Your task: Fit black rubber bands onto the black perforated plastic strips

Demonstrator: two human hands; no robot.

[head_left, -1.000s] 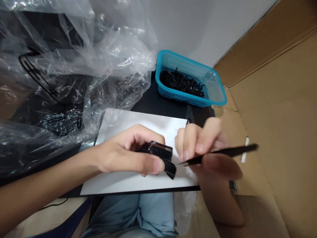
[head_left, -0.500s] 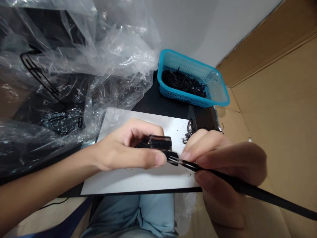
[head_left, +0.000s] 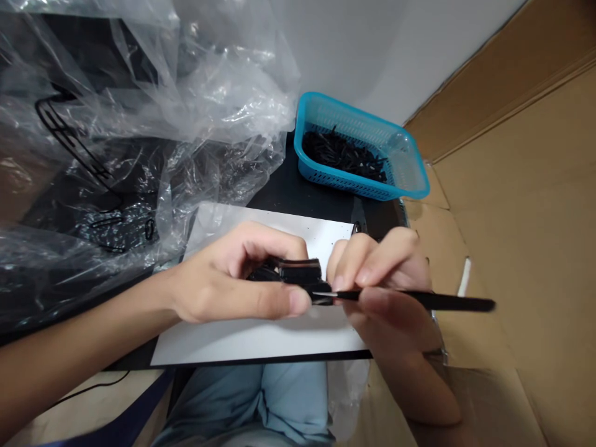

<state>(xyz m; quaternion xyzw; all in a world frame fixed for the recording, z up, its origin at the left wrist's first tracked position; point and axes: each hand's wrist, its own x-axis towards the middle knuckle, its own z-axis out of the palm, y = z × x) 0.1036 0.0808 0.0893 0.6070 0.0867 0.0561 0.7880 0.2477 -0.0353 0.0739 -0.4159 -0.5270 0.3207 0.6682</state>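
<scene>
Above a white sheet of paper (head_left: pixel 209 341), my left hand (head_left: pixel 233 279) grips a small black plastic part (head_left: pixel 300 272) with a brownish strip along its top. The thumb presses its near side, and the fingers hide its left end. My right hand (head_left: pixel 386 279) is closed round black tweezers (head_left: pixel 459 302), which lie nearly level. Their silvery tips touch the near right edge of the black part, just beyond my left thumb. Whether the tips pinch a smaller piece there, I cannot make out.
Behind the paper stands a blue plastic basket (head_left: pixel 363 186) with many thin black pieces (head_left: pixel 344 155) inside. Crumpled clear plastic bags (head_left: pixel 223 118) cover the left side, some black loops showing through. Cardboard (head_left: pixel 526 205) lines the right. Small black pieces (head_left: pixel 357 227) lie behind my right hand.
My right hand has turned and shifted left, closer to the black part. The tweezers have swung from a slant to nearly level. My left hand has barely moved.
</scene>
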